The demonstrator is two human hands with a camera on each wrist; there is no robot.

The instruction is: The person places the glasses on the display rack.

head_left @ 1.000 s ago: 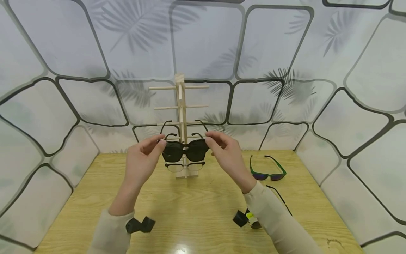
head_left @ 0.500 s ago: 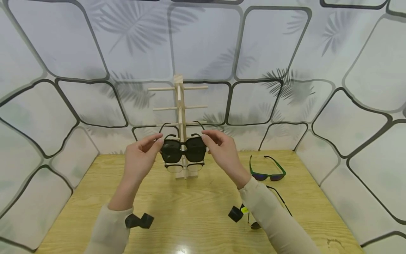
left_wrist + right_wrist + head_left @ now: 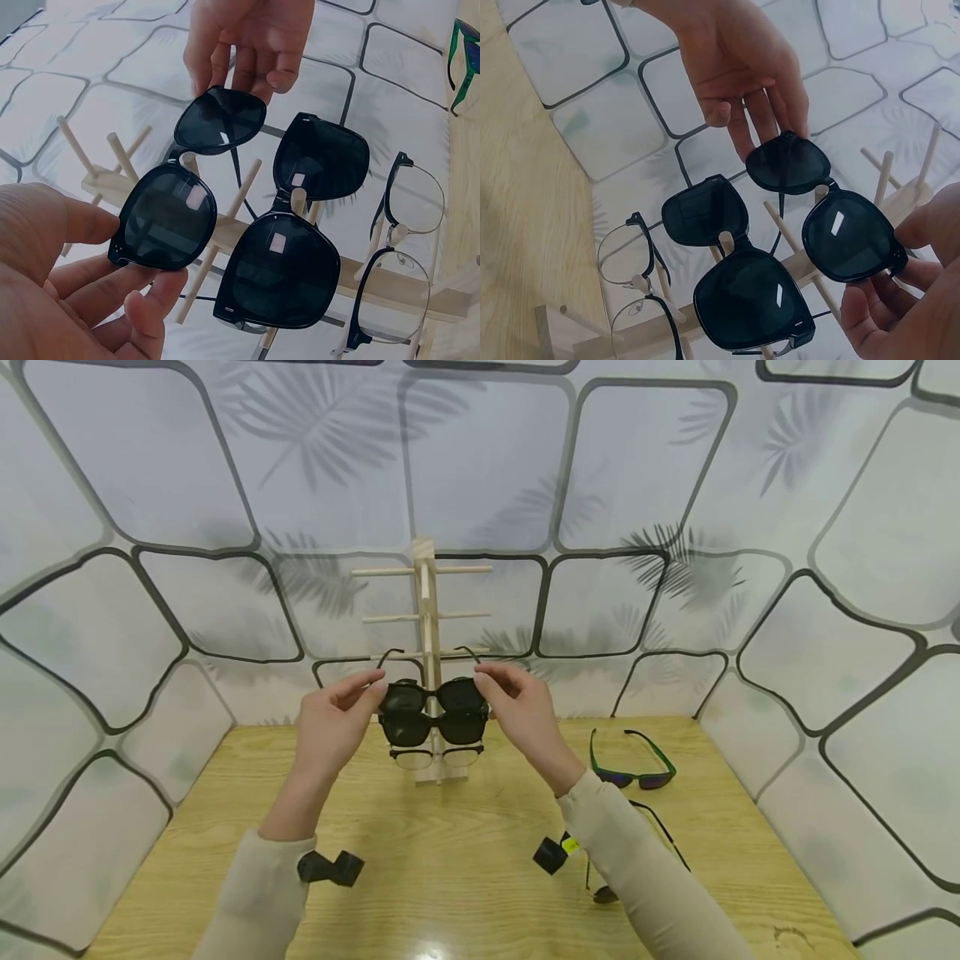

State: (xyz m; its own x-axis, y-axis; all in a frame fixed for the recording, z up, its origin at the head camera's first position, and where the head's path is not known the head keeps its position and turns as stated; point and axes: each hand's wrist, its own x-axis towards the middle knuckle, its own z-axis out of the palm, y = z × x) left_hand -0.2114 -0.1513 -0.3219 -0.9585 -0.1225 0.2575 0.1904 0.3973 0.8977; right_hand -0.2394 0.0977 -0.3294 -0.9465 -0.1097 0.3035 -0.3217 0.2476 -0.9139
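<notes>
Both hands hold one pair of black sunglasses (image 3: 405,697) by its two outer ends, in front of a wooden glasses rack (image 3: 423,550). My left hand (image 3: 333,718) pinches one end between thumb and fingers; my right hand (image 3: 525,714) pinches the other. In the left wrist view, the held pair's bridge is by a peg end; I cannot tell whether it rests on it. Just below, a second pair of black sunglasses (image 3: 285,270) sits on the rack. Under that hangs a pair of clear half-rim eyeglasses (image 3: 411,751).
Bare pegs (image 3: 384,572) stick out sideways higher on the rack. Right of it, green-framed sunglasses (image 3: 637,777) lie on the wooden table (image 3: 450,860). Another dark-lensed pair of glasses (image 3: 604,895) lies nearer, partly hidden by my right sleeve. Patterned walls (image 3: 487,468) enclose the table.
The held sunglasses have risen slightly, so they overlap the pair below less and more of their lenses shows. Both hands moved along with them, the right one a little leftward.
</notes>
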